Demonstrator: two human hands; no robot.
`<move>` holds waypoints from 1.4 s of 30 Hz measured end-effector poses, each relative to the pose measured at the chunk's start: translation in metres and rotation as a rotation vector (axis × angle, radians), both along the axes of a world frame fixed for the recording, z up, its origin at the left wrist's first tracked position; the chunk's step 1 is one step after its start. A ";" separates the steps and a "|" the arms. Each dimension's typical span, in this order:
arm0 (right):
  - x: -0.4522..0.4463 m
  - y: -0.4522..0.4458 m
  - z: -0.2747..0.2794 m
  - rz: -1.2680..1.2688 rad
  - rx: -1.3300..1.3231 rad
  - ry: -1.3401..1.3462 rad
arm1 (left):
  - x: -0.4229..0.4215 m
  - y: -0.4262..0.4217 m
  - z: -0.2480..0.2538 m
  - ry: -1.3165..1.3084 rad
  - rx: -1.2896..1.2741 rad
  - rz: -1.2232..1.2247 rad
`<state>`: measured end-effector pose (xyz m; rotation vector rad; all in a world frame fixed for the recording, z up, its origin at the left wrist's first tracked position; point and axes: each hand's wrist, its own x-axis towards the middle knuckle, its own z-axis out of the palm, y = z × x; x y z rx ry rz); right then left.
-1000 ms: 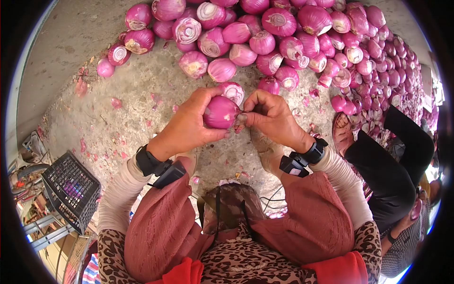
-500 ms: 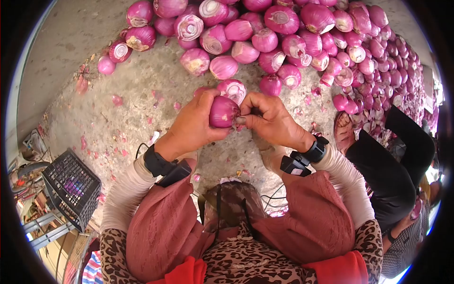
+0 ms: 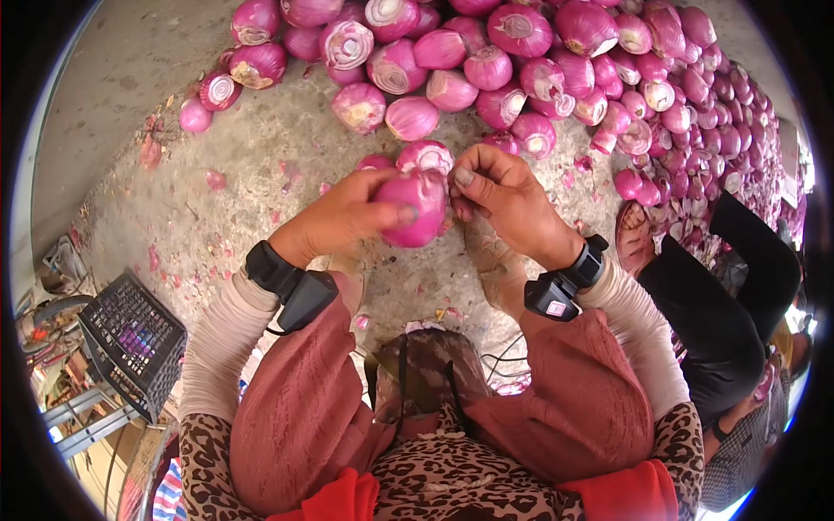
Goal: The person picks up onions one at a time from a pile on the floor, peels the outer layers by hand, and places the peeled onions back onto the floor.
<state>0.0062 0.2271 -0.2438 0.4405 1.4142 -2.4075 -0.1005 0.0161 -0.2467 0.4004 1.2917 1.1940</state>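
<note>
A purple-red onion [image 3: 415,215] is gripped in my left hand [image 3: 334,213], with the thumb pressed across its near side. Close to the onion's right side is my right hand [image 3: 517,198], its fingers curled in and the thumb against them; whatever they pinch is too small or hidden to make out. Just beyond the held onion, a cut onion [image 3: 426,155] with a pale ringed face rests on the floor, partly covered. Both wrists wear black strapped devices.
A large heap of onions [image 3: 521,35] spreads along the far side and right. Bits of peel dot the concrete floor [image 3: 252,191]. At left stands a black plastic crate [image 3: 130,343]. Another person's black-trousered leg [image 3: 708,317] and bare foot [image 3: 636,236] are at right.
The held onion has been turned in my left hand and now shows a different side. My right hand has drawn slightly right, away from it. Both wrists have rotated.
</note>
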 end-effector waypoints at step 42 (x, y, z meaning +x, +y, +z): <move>0.024 0.004 -0.066 0.139 -0.847 -0.326 | 0.008 -0.038 -0.031 -0.546 -0.018 0.527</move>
